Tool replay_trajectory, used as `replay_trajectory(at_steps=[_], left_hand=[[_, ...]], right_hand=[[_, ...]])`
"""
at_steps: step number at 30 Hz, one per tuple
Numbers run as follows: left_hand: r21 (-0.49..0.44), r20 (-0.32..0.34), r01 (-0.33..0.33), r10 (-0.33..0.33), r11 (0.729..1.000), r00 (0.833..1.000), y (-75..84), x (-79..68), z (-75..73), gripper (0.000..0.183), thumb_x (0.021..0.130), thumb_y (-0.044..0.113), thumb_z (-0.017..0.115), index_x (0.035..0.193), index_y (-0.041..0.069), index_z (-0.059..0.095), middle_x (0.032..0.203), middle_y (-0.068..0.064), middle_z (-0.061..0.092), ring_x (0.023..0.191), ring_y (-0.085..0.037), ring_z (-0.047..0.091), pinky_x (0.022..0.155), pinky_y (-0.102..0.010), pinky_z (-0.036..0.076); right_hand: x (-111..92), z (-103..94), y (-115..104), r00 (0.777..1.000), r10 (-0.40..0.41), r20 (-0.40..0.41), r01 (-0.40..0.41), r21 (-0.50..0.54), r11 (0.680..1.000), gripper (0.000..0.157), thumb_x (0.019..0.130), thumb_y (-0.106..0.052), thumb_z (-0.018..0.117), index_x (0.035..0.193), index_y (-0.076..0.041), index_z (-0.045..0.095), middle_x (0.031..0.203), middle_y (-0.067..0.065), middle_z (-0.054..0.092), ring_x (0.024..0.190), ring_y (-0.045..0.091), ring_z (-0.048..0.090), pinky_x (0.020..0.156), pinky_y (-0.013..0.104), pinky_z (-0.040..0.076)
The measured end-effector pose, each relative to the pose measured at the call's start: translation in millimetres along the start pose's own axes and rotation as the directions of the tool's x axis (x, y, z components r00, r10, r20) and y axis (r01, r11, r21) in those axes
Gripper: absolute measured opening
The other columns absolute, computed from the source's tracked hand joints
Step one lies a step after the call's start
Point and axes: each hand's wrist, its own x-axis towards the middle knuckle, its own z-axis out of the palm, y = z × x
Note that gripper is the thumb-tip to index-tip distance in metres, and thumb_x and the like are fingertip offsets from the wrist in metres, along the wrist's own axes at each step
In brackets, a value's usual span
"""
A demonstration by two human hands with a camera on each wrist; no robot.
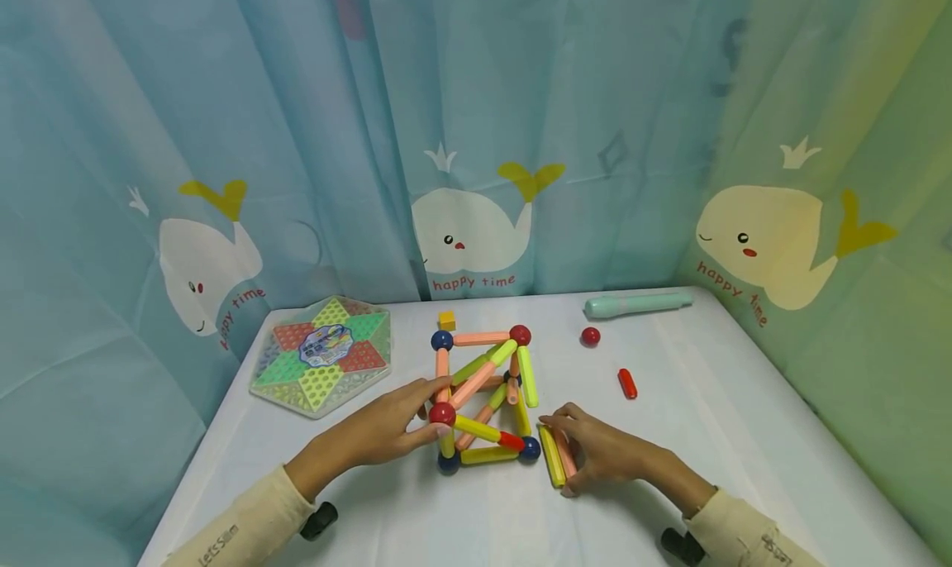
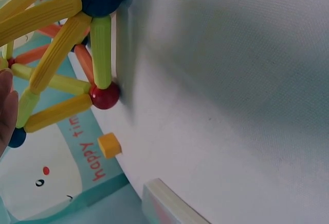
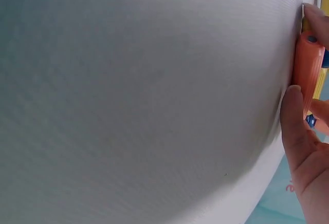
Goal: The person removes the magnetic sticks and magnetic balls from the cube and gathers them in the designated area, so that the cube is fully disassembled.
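Observation:
A frame of magnetic sticks and balls stands mid-table, built from yellow, green and orange sticks with red and blue balls at its corners. My left hand grips its near red ball between thumb and fingers; in the left wrist view only the fingertips show at the edge. To the right of the frame, a yellow magnetic stick and an orange one lie side by side on the table. My right hand pinches this pair, thumb near one end and fingers near the other.
A hexagonal Chinese checkers box lies at the back left. Behind the frame sits a small yellow block. Toward the right are a loose red ball, a short red stick and a mint-green tube-shaped object. A whale-print curtain hangs behind the table.

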Motion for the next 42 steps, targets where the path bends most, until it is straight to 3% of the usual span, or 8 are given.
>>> replay_trajectory(at_steps=[4,8,13,17,23,28,37,42], left_hand=[[0.002,0.004,-0.003,0.003,1.000,1.000,-0.3,0.1,0.2,0.073,0.099,0.059,0.052,0.156,0.016,0.035,0.124,0.004,0.058,0.102,-0.012,0.060,0.082,-0.025,0.054],[0.005,0.008,0.001,-0.001,1.000,1.000,-0.4,0.4,0.4,0.074,0.098,0.061,0.050,0.155,0.017,0.035,0.124,0.004,0.058,0.103,-0.014,0.061,0.082,-0.025,0.054],[-0.004,0.004,0.011,-0.011,1.000,1.000,-1.2,-0.4,0.3,0.074,0.098,0.061,0.051,0.156,0.017,0.035,0.125,0.004,0.058,0.103,-0.014,0.061,0.082,-0.025,0.054],[-0.006,-0.002,0.014,-0.014,1.000,1.000,-2.8,-1.4,0.5,0.075,0.098,0.062,0.051,0.156,0.017,0.036,0.126,0.004,0.058,0.103,-0.014,0.061,0.082,-0.026,0.054],[0.001,-0.001,0.001,-0.001,1.000,1.000,-0.9,0.2,-0.2,0.075,0.098,0.064,0.049,0.156,0.018,0.035,0.127,0.005,0.057,0.102,-0.011,0.060,0.082,-0.026,0.054],[-0.004,-0.004,-0.005,0.005,1.000,1.000,1.4,0.8,-1.4,0.073,0.098,0.063,0.049,0.156,0.021,0.035,0.124,0.007,0.058,0.101,-0.008,0.060,0.083,-0.026,0.054],[0.006,-0.012,-0.017,0.017,1.000,1.000,-1.3,0.4,0.3,0.074,0.098,0.065,0.047,0.156,0.020,0.035,0.124,0.007,0.057,0.101,-0.005,0.058,0.083,-0.026,0.054],[0.004,-0.012,-0.019,0.019,1.000,1.000,-2.3,0.7,0.1,0.073,0.098,0.064,0.048,0.156,0.020,0.035,0.124,0.007,0.057,0.101,-0.007,0.059,0.083,-0.026,0.054]], right_hand=[[-2,-4.5,1,1.000,-0.014,-0.013,0.014,0.011,1.000,0.100,0.071,-0.053,0.087,0.151,-0.012,0.043,0.138,0.004,0.044,0.096,0.010,0.052,0.081,0.023,0.049],[-6,-20.2,2,0.988,-0.056,-0.141,0.061,0.035,0.998,0.075,0.084,-0.042,0.081,0.143,-0.007,0.051,0.135,0.012,0.052,0.087,0.010,0.057,0.073,0.024,0.051],[7,-44.7,-8,0.919,-0.071,-0.387,0.112,0.084,0.990,0.033,0.094,-0.025,0.072,0.120,-0.007,0.066,0.109,0.011,0.069,0.073,0.009,0.059,0.062,0.024,0.052],[30,-54.3,-25,0.875,-0.023,-0.484,0.122,0.174,0.977,0.022,0.097,-0.026,0.068,0.110,-0.008,0.069,0.097,0.008,0.072,0.060,0.016,0.060,0.054,0.026,0.050],[53,-51.7,-41,0.867,0.120,-0.483,0.057,0.336,0.940,0.030,0.097,-0.030,0.069,0.110,-0.004,0.068,0.083,0.008,0.072,0.057,0.034,0.063,0.050,0.028,0.049],[58,-49.8,-45,0.867,0.205,-0.455,0.012,0.430,0.903,0.033,0.095,-0.029,0.071,0.114,-0.002,0.065,0.071,0.008,0.066,0.052,0.028,0.057,0.047,0.026,0.043],[61,-46.4,-46,0.847,0.171,-0.504,0.053,0.401,0.915,0.025,0.099,-0.024,0.064,0.112,-0.003,0.066,0.070,0.005,0.057,0.056,0.016,0.050,0.049,0.026,0.042],[60,-44.5,-46,0.838,0.139,-0.527,0.099,0.397,0.913,0.025,0.099,-0.015,0.061,0.121,-0.002,0.063,0.059,0.000,0.045,0.049,0.007,0.040,0.046,0.024,0.033]])
